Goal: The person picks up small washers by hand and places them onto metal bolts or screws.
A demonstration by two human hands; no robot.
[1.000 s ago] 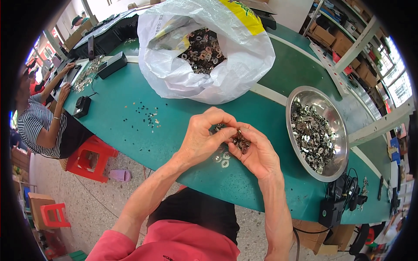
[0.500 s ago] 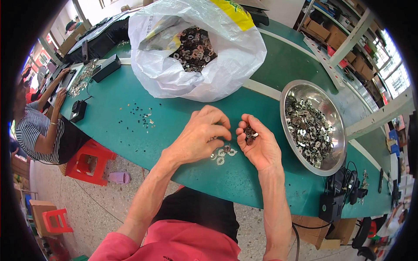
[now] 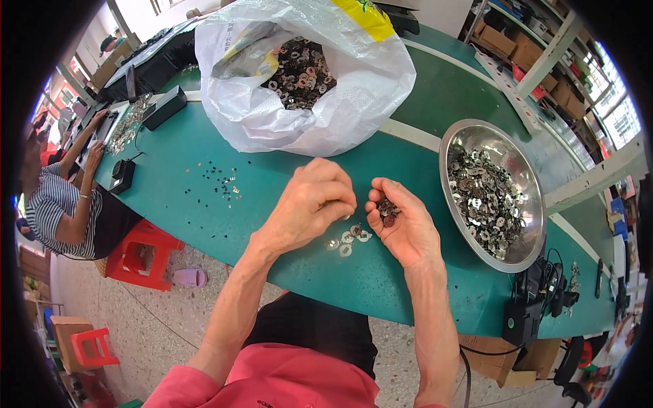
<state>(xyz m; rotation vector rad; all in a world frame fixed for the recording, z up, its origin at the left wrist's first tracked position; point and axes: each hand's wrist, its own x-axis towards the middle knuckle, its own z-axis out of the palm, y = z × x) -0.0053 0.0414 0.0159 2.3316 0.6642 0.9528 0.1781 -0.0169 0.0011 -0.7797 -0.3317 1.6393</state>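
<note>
My right hand (image 3: 401, 228) is cupped, palm up, over the green table (image 3: 204, 163), holding a small pile of dark metal rings (image 3: 387, 210). My left hand (image 3: 309, 204) hovers knuckles up beside it, fingertips curled and pinched near several pale rings (image 3: 348, 238) lying loose on the table between the hands. Whether the left fingers grip a ring is hidden. A steel bowl (image 3: 454, 146) full of small metal parts sits to the right of my right hand.
A big white plastic bag (image 3: 340, 115) of rings lies open behind the hands. Tiny dark bits (image 3: 221, 180) are scattered to the left. A person in a striped shirt (image 3: 51, 204) works at the far left. Red stools (image 3: 139, 255) stand below; black chargers (image 3: 534, 309) sit at the right edge.
Both hands have parted slightly. The right hand has opened into a cup showing its rings, and more pale rings now lie on the table between the hands.
</note>
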